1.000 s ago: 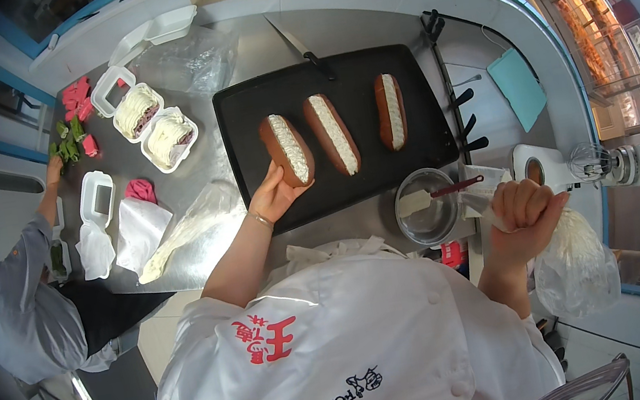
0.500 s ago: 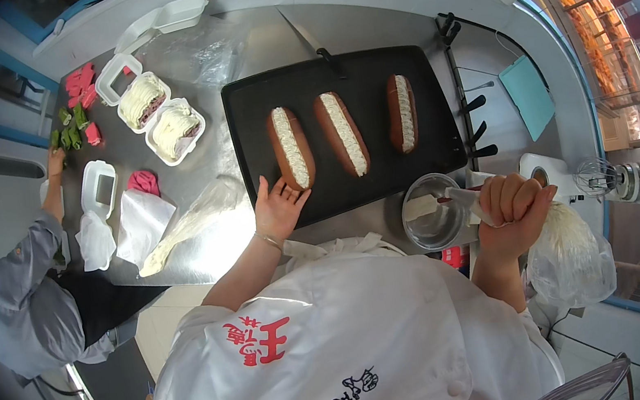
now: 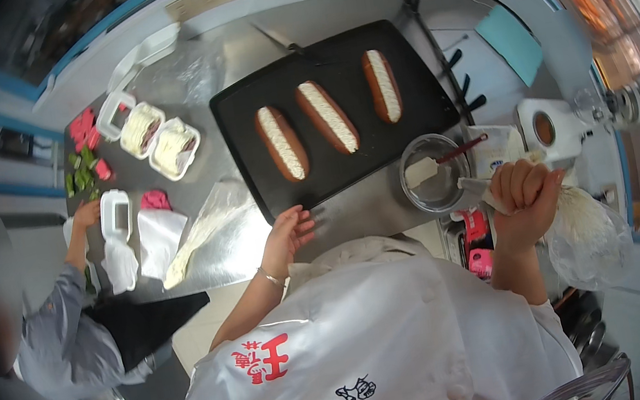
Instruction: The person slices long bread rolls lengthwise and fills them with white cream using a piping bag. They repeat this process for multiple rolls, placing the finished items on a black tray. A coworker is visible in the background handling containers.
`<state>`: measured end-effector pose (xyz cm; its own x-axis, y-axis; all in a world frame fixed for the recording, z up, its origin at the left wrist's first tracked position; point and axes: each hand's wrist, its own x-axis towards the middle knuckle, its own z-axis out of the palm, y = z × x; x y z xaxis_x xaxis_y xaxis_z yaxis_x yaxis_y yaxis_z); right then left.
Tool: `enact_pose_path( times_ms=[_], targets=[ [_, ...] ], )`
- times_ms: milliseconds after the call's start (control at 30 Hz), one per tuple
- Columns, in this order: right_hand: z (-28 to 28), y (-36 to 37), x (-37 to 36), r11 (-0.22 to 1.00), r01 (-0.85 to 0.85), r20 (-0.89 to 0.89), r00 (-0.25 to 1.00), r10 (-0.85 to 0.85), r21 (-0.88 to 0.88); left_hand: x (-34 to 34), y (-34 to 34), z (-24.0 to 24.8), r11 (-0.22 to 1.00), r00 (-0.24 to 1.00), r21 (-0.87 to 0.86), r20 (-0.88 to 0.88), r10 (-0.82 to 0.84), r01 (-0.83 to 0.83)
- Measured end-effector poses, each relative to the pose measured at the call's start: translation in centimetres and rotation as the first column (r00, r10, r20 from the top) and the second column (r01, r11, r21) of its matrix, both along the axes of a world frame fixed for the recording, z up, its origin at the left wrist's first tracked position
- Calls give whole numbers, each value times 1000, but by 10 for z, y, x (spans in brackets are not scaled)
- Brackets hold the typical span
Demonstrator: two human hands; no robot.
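My right hand (image 3: 528, 206) is closed around the neck of a clear piping bag (image 3: 590, 238) filled with pale cream. The bag's tip points left, over the edge of a bowl (image 3: 442, 197). At the near left edge of a black baking tray (image 3: 425, 97), my left hand (image 3: 289, 239) is open and holds nothing, its fingertips close to the rim. On the tray lie three long brown bread rolls: a left one (image 3: 274, 145), a middle one (image 3: 328, 116) and a right one (image 3: 382, 85). Each has a stripe of white cream along its top.
A spatula (image 3: 461, 149) with a red handle rests in the bowl. White foam boxes (image 3: 174, 149) with cream-topped food stand left of the tray, near another piping bag (image 3: 205, 232). A co-worker's hand (image 3: 88, 212) is at far left. A stand mixer (image 3: 553, 128) stands right.
My left hand has drawn back from beside the left roll to the tray's near edge. My right hand keeps its hold on the piping bag. The whole view has tilted.
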<state>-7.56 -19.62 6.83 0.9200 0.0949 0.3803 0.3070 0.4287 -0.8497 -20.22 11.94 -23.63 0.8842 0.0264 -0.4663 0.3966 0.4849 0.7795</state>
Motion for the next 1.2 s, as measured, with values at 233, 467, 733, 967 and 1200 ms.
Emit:
enact_pose_path(
  times_ms=[233,467,733,967,1200],
  targets=[
    [-32,-66,-82,948,312,-101,943,-317,-68,-39,-41,-3,862,873,173,23,-488,477],
    [-81,-131,-189,795,590,-198,770,-607,-142,-88,-62,-119,269,495,615,-231,-837,741],
    [-87,-225,-362,752,657,-625,567,-536,-48,-40,-212,-115,-183,51,661,-318,-947,728],
    [-156,-265,-608,57,911,-729,363,-580,408,-91,-397,-88,-407,-368,721,-223,-903,561],
    [-146,-230,-792,-350,838,-530,-538,-655,-418,-230,-572,-46,-556,-864,786,-59,-501,269]
  ],
)
